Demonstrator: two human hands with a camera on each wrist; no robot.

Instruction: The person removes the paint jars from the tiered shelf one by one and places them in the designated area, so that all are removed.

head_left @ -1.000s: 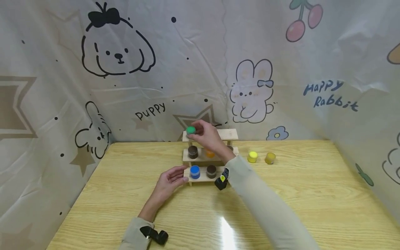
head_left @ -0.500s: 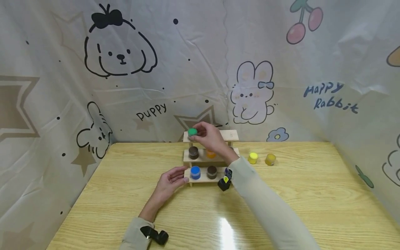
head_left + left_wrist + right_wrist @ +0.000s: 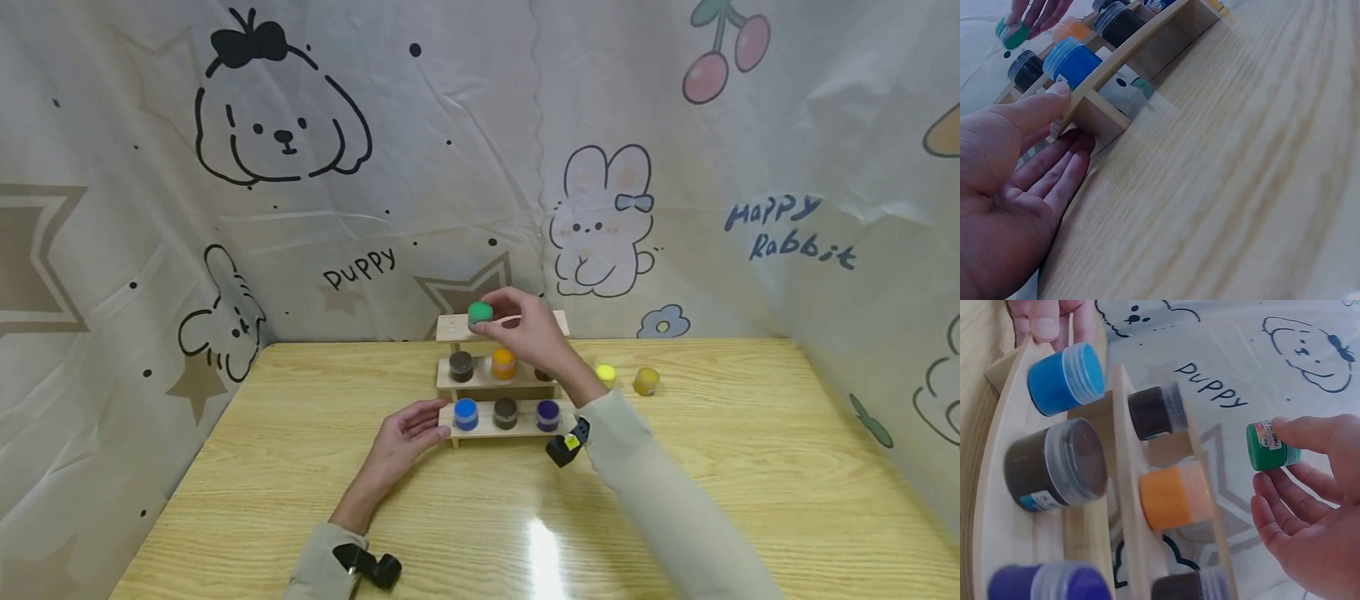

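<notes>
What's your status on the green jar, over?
Right hand pinches green jar by top shelf; shelf contact unclear. Left hand grips bottom shelf at its left end. No obstruction seen, but right hand hides part of top shelf.

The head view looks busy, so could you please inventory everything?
table: 1, yellowish wood, foreground
rack: 1, pale wood, on table
green jar: 1, green, right hand
blue jar: 1, blue, bottom shelf left
purple jar: 1, purple, bottom shelf right
orange jar: 1, orange, middle shelf centre
dark jars: 3, blackish, bottom centre, middle left, middle right
yellow jar: 1, yellow, right of rack
ochre jar: 1, ochre, beside yellow jar
backdrop: count unclear, whitish, around table
wrist cameras: 2, black, on wrists
sleeves: 2, beige, both arms
left hand: 1, rack's left end
right hand: 1, gripping green jar
</notes>
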